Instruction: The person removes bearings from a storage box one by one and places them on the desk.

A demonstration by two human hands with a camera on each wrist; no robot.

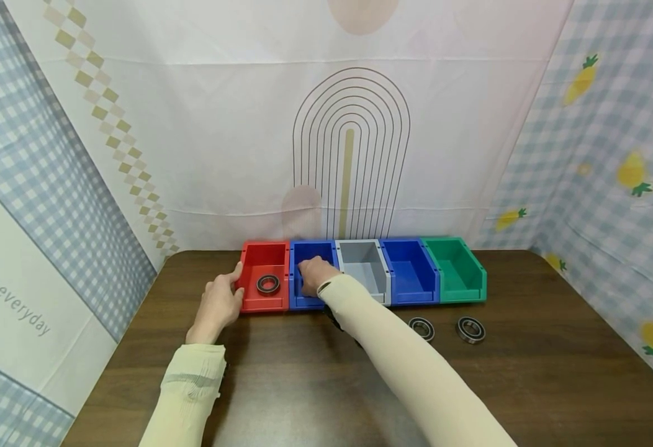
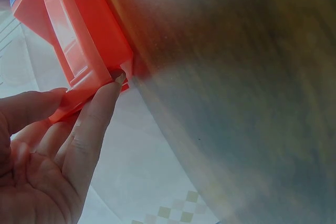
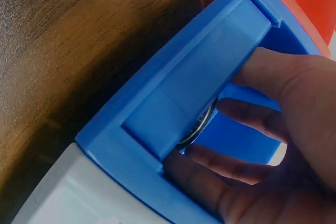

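Observation:
Inside the left blue bin [image 1: 313, 303], my right hand [image 1: 316, 275] reaches down with its fingers around a ball bearing [image 3: 203, 121]. In the right wrist view the bin's front lip covers part of that bearing and the thumb tip. My left hand [image 1: 218, 305] is at the left side of the red bin [image 1: 265, 305]. The left wrist view shows its thumb by the upper edge and its nearly straight fingers [image 2: 100, 114] against the side and lower corner. Another bearing [image 1: 267, 285] lies flat in the red bin.
To the right stand a grey bin [image 1: 367, 273], a second blue bin [image 1: 412, 279] and a green bin [image 1: 460, 273], all joined in one row. Two bearings lie on the brown table [image 1: 304, 385] in front: one [image 1: 421, 329] beside my right forearm, the other [image 1: 470, 329] farther right.

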